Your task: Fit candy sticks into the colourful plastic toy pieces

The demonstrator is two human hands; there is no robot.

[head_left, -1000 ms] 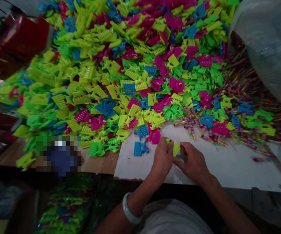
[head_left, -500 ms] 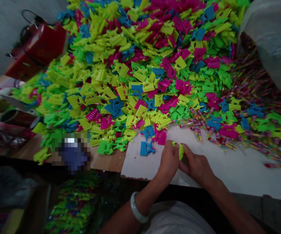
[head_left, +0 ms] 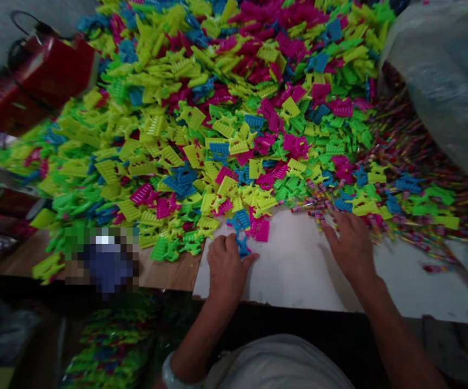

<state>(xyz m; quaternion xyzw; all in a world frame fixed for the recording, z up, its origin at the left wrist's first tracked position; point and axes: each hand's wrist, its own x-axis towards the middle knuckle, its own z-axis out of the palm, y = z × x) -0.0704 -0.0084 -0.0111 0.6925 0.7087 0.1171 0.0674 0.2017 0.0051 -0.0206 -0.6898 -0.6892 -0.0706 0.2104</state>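
Observation:
My left hand [head_left: 226, 266] is over the near edge of the pile, with a flat blue comb-shaped plastic piece [head_left: 242, 246] between its fingers and thumb. The palm hides part of that piece. Just beyond lie another blue comb-shaped piece [head_left: 240, 220] and a pink one [head_left: 262, 231]. To the right, my right hand [head_left: 352, 246] reaches to the front of a heap of small colourful tubes [head_left: 319, 204]. Its thumb and fingers are apart at the tubes, and its fingertips partly cover some of them.
A large pile of yellow, green, pink and blue plastic pieces [head_left: 156, 129] covers the table behind. White board [head_left: 291, 265] lies beneath my hands. A clear plastic bag [head_left: 440, 70] stands right, a red device with cables [head_left: 43, 81] left. Bagged pieces [head_left: 108, 346] sit below the table edge.
My hands were together around a yellow-green piece, which no longer shows in them. The left moved left onto the blue piece; the right moved right and forward to the tubes.

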